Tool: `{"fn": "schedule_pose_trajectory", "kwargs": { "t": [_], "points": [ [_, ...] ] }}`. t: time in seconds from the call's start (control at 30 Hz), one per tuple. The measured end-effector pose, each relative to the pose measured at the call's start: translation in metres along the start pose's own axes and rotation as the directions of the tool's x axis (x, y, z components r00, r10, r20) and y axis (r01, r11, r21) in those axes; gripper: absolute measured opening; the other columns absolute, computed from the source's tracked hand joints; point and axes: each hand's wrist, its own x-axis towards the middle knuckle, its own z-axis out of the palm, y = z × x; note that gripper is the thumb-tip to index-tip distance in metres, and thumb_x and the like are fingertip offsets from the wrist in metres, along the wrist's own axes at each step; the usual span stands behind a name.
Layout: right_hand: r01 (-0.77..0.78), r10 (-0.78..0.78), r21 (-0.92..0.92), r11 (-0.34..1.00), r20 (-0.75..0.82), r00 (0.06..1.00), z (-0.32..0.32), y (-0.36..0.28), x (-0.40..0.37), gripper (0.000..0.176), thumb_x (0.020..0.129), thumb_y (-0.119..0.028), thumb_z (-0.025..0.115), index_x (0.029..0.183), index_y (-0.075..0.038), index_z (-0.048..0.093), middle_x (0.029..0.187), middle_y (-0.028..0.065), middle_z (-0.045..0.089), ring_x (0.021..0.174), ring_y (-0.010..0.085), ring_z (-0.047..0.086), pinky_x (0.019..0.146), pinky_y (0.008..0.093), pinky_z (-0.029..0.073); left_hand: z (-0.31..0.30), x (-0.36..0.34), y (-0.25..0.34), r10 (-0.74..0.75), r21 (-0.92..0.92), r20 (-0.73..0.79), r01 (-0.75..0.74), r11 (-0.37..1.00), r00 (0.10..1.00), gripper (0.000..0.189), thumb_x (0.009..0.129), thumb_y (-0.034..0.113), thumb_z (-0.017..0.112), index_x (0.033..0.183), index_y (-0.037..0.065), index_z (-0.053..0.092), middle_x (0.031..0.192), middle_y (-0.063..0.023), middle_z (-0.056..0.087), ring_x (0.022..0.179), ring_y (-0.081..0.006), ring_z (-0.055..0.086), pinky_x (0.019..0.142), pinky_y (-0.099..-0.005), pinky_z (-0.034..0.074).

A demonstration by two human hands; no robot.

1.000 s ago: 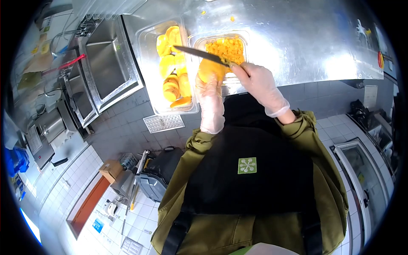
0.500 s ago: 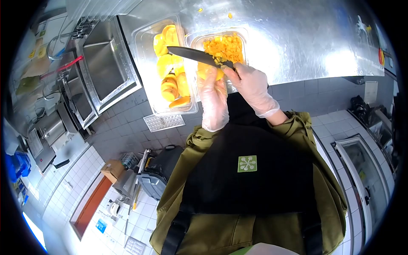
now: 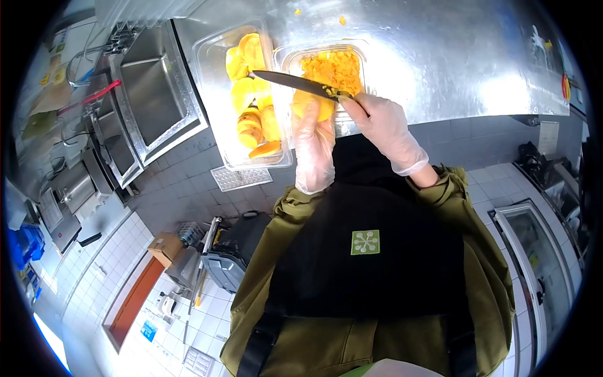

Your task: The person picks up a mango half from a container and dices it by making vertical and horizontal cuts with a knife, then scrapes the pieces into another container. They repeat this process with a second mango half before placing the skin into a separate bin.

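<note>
My gloved right hand (image 3: 384, 125) is closed round the handle of a dark-bladed knife (image 3: 290, 80), whose tip points left. Small yellow bits cling to the blade near the handle. In my gloved left hand (image 3: 312, 147) is a piece of yellow mango (image 3: 313, 105), held just below the blade. Behind it, a clear plastic container (image 3: 363, 51) holds diced orange-yellow fruit (image 3: 336, 68). To the left lies a longer clear container (image 3: 207, 75) with several large peeled mango pieces (image 3: 244, 95) in it.
Both containers stand on a shiny steel counter (image 3: 440, 56), with small yellow scraps (image 3: 342, 21) near its back. A metal sink (image 3: 154, 97) adjoins at the left. Below the counter edge, a grey bin (image 3: 223, 270) and a cardboard box (image 3: 166, 249) stand on the left.
My right hand and the knife have shifted slightly to the right. The mango piece in my left hand shows more fully below the blade.
</note>
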Motion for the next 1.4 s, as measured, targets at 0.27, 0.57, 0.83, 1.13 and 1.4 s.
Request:
{"fn": "schedule_pose_trajectory", "kwargs": {
  "t": [0.27, 0.57, 0.83, 1.13, 1.4],
  "points": [
    [-0.004, -0.002, -0.157, 0.988, -0.04, 0.999, 0.003, -0.002, 0.009, 0.034, 0.083, -0.035, 0.056, 0.065, -0.007, 0.054, 0.056, 0.0126, 0.054, 0.052, 0.0315, 0.055, 0.045, 0.0358, 0.042, -0.006, -0.006, 0.004, -0.001, 0.245, 0.008, -0.001, 0.969, 1.0, 0.033, 0.085, 0.001, 0.053, 0.117, 0.0, 0.047, 0.11, -0.0074, 0.055, 0.102, -0.0155, 0.052, 0.091, -0.0276, 0.041],
    [0.11, -0.101, -0.069, 0.992, 0.125, 0.987, -0.029, 0.008, 0.006, 0.032, 0.082, -0.037, 0.056, 0.07, -0.007, 0.062, 0.061, 0.0113, 0.056, 0.055, 0.0282, 0.056, 0.048, 0.0344, 0.044, -0.002, -0.006, 0.017, -0.027, 0.202, 0.007, 0.025, 0.979, 1.0, 0.03, 0.082, 0.0, 0.054, 0.112, 0.0, 0.05, 0.102, -0.0063, 0.056, 0.094, -0.0139, 0.054, 0.086, -0.0263, 0.042],
    [0.107, -0.104, -0.202, 0.974, 0.027, 0.994, -0.012, 0.013, 0.003, 0.03, 0.08, -0.037, 0.058, 0.07, -0.009, 0.058, 0.058, 0.0096, 0.054, 0.052, 0.0267, 0.055, 0.046, 0.0345, 0.044, -0.009, -0.005, 0.016, -0.051, 0.247, -0.005, 0.05, 0.968, 0.999, 0.03, 0.082, -0.002, 0.054, 0.112, 0.0, 0.05, 0.1, -0.005, 0.056, 0.091, -0.0119, 0.054, 0.083, -0.0246, 0.043],
    [-0.033, 0.036, -0.048, 0.998, 0.077, 0.996, -0.018, 0.011, 0.016, 0.037, 0.085, -0.037, 0.051, 0.071, -0.004, 0.058, 0.063, 0.012, 0.058, 0.057, 0.0314, 0.056, 0.052, 0.0367, 0.044, -0.015, -0.017, 0.012, -0.083, 0.249, -0.004, 0.082, 0.965, 0.997, 0.032, 0.084, 0.001, 0.053, 0.115, -0.001, 0.048, 0.107, -0.0072, 0.055, 0.097, -0.0143, 0.053, 0.089, -0.0275, 0.041],
    [-0.142, 0.067, 0.182, 0.973, 0.363, 0.929, -0.047, 0.001, 0.002, 0.037, 0.088, -0.031, 0.051, 0.077, 0.004, 0.059, 0.057, 0.019, 0.051, 0.049, 0.0281, 0.051, 0.05, 0.0332, 0.04, -0.022, 0.002, 0.026, -0.104, 0.353, 0.09, 0.066, 0.933, 0.99, 0.035, 0.083, 0.006, 0.055, 0.116, -0.001, 0.047, 0.11, -0.0083, 0.055, 0.101, -0.0162, 0.053, 0.09, -0.0298, 0.042]
  ]
}}
